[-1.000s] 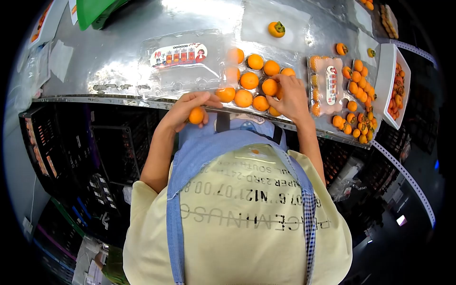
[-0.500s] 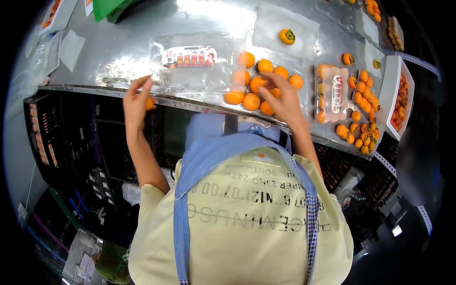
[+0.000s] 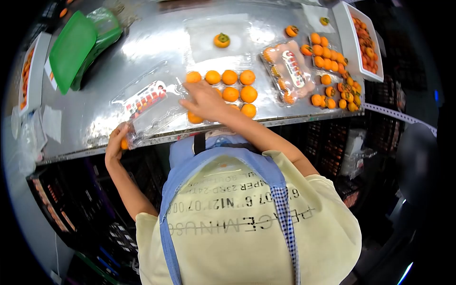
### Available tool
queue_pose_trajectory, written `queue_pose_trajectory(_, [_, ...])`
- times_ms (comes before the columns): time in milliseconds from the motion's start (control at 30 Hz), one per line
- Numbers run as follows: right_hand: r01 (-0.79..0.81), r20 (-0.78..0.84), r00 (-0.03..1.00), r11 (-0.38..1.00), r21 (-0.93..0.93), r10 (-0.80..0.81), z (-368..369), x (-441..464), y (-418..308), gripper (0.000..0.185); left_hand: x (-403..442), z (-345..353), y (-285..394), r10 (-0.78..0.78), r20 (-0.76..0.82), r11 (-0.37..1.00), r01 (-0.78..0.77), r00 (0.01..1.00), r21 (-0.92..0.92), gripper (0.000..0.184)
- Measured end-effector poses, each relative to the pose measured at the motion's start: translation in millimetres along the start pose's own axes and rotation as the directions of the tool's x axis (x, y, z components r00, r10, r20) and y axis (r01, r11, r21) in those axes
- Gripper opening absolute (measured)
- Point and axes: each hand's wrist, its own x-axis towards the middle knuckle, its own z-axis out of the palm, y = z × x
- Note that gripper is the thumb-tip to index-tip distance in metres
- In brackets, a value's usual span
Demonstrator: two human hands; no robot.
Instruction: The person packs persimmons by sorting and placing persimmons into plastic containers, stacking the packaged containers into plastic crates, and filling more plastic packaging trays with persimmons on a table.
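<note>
A clear plastic clamshell box lies with its base full of orange persimmons (image 3: 230, 77) and its labelled lid (image 3: 148, 99) folded out to the left. My left hand (image 3: 115, 142) is closed around a small persimmon (image 3: 124, 143) at the lid's near left corner, its fingertips against the plastic. The lid stands slanted, lifted on that side. My right hand (image 3: 206, 101) reaches over the left part of the filled base, thumb and forefinger apart beside the hinge edge. It covers some of the persimmons beneath it.
A closed, labelled pack (image 3: 289, 71) of persimmons stands to the right, beside loose persimmons (image 3: 327, 100). White boxes of fruit (image 3: 343, 28) stand at both ends of the metal table (image 3: 156, 23). A green scoop-like container (image 3: 71, 52) is at the left, and a single persimmon (image 3: 221, 40) lies behind.
The view has swung right. My left hand has come to the lid's outer corner and the lid has tilted up. My right hand has moved left across the persimmons to the hinge edge.
</note>
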Motion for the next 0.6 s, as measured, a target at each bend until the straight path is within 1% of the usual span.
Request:
queue_pose_trajectory(33, [0.015, -0.054, 0.998, 0.999, 0.052, -0.012, 0.8, -2.8, 1.6, 0.052, 6.1, -4.4, -14.0, 0.059, -0.013, 0.998, -0.060, 0.998, -0.027, 0.047])
queue_pose_trajectory(100, [-0.016, -0.071, 0.997, 0.984, 0.177, 0.029, -6.9, -4.8, -3.1, 0.054, 1.4, 2.2, -19.1, 0.139, -0.021, 0.978, -0.141, 0.990, -0.153, 0.048])
queue_pose_trajectory(167, [-0.024, -0.105, 0.993, 0.959, 0.284, 0.056, -15.2, -5.6, -8.6, 0.054, -0.5, -18.3, -40.7, 0.165, 0.018, 0.950, -0.154, 0.986, -0.272, 0.048])
queue_pose_trajectory(200, [-0.030, -0.097, 0.993, 0.945, 0.326, 0.065, -21.2, -6.2, -12.1, 0.054, -18.7, 11.5, -14.3, 0.232, -0.040, 0.929, -0.234, 0.972, -0.286, 0.048])
queue_pose_trajectory(233, [-0.014, -0.127, 0.989, 0.914, 0.405, 0.071, -26.4, -6.4, -15.7, 0.054, -23.5, 18.9, -8.2, 0.249, -0.026, 0.922, -0.245, 0.968, -0.300, 0.041])
queue_pose_trajectory(267, [0.007, -0.160, 0.984, 0.878, 0.478, 0.080, -30.4, -6.7, -19.4, 0.053, -23.8, 21.3, -7.9, 0.304, 0.049, 0.915, -0.277, 0.951, -0.294, 0.041])
queue_pose_trajectory(300, [0.032, -0.195, 0.977, 0.837, 0.547, 0.090, -33.5, -8.0, -22.2, 0.053, -23.4, 24.4, -5.9, 0.355, 0.124, 0.906, -0.308, 0.927, -0.291, 0.041])
queue_pose_trajectory(333, [0.000, -0.178, 0.971, 0.739, 0.673, 0.162, -36.7, -10.8, -24.2, 0.053, -22.0, 30.6, -3.8, 0.377, 0.129, 0.899, -0.329, 0.917, -0.289, 0.044])
queue_pose_trajectory(367, [-0.018, -0.157, 0.961, 0.621, 0.784, 0.226, -39.9, -14.0, -25.4, 0.054, -21.2, 41.6, 1.1, 0.399, 0.137, 0.892, -0.349, 0.907, -0.286, 0.046])
queue_pose_trajectory(400, [-0.022, -0.133, 0.950, 0.487, 0.873, 0.283, -43.5, -17.1, -25.5, 0.054, -22.1, 57.4, 10.5, 0.409, 0.094, 0.885, -0.369, 0.908, -0.284, 0.048])
queue_pose_trajectory(433, [0.040, -0.208, 0.927, 0.471, 0.881, 0.311, -46.0, -20.9, -22.2, 0.055, -18.3, 64.6, 14.7, 0.394, 0.124, 0.896, -0.350, 0.911, -0.272, 0.048])
queue_pose_trajectory(500, [0.168, -0.347, 0.867, 0.445, 0.880, 0.359, -49.6, -30.2, -10.4, 0.057, -16.9, 87.9, 29.1, 0.396, 0.174, 0.903, -0.347, 0.902, -0.254, 0.054])
queue_pose_trajectory(533, [0.186, -0.358, 0.839, 0.402, 0.896, 0.409, -54.5, -36.6, -6.4, 0.059, -14.8, 99.2, 31.5, 0.419, 0.185, 0.895, -0.370, 0.889, -0.251, 0.060])
queue_pose_trajectory(600, [0.183, -0.290, 0.837, 0.263, 0.947, 0.464, -70.9, -53.3, -1.0, 0.059, -12.3, 121.0, 36.2, 0.421, 0.209, 0.898, -0.372, 0.883, -0.235, 0.059])
